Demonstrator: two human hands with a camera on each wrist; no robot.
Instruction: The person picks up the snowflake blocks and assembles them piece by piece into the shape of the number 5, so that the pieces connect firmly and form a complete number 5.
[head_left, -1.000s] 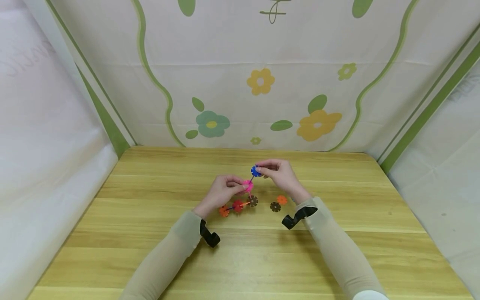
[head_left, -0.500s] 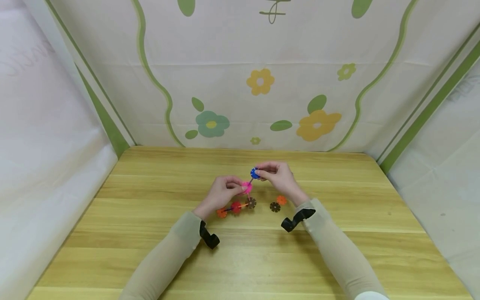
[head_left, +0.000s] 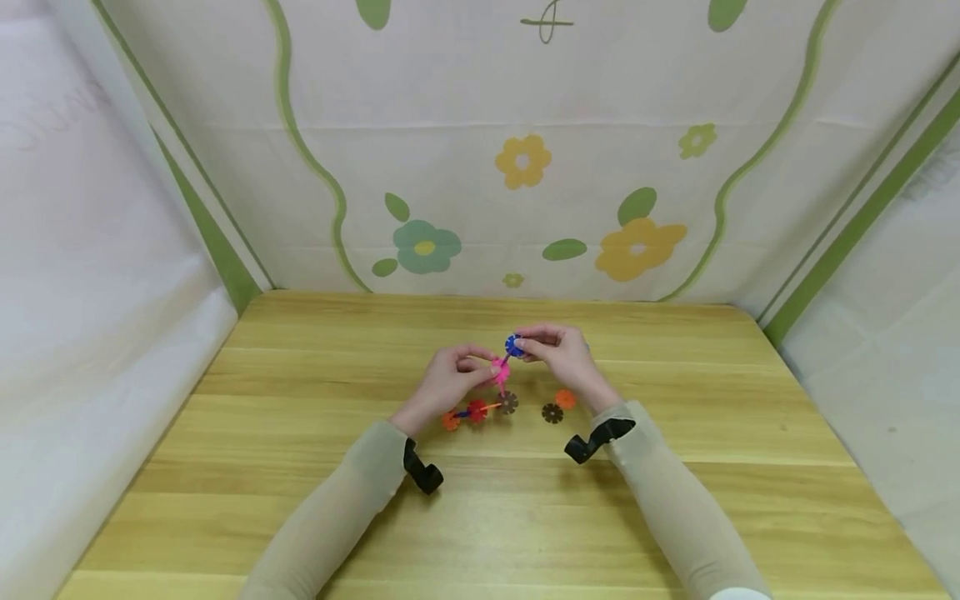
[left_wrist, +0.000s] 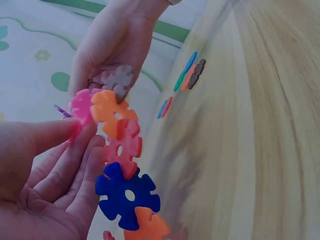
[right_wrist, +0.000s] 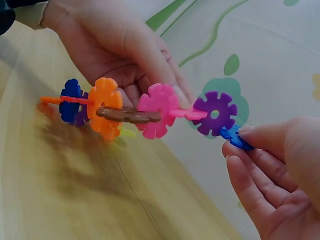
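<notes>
A chain of slotted plastic snowflake discs hangs between my hands above the table. My left hand [head_left: 444, 382] pinches a pink disc [right_wrist: 187, 114] midway along it. The thumb and fingers of my right hand [head_left: 564, 354] grip the blue disc [right_wrist: 235, 137] at the upper end. A purple disc [right_wrist: 225, 106] joins this blue disc to the pink one. Beyond my left fingers, the chain runs down through another pink disc [right_wrist: 156, 105], a brown disc [right_wrist: 131, 115], an orange disc [left_wrist: 106, 111], a red disc [left_wrist: 129, 150], a dark blue disc [left_wrist: 117, 192] and an orange end disc [left_wrist: 147, 225].
A loose brown disc [head_left: 552, 408] and an orange disc [head_left: 566, 399] lie on the wooden table [head_left: 495, 517] below my right hand. Other loose discs, including a green disc [left_wrist: 178, 81], show in the left wrist view. A printed cloth wall [head_left: 450, 167] stands behind the table.
My right hand and the blue disc are slightly lower than a second ago. The chain has swayed a little left and back. Both hands keep their hold.
</notes>
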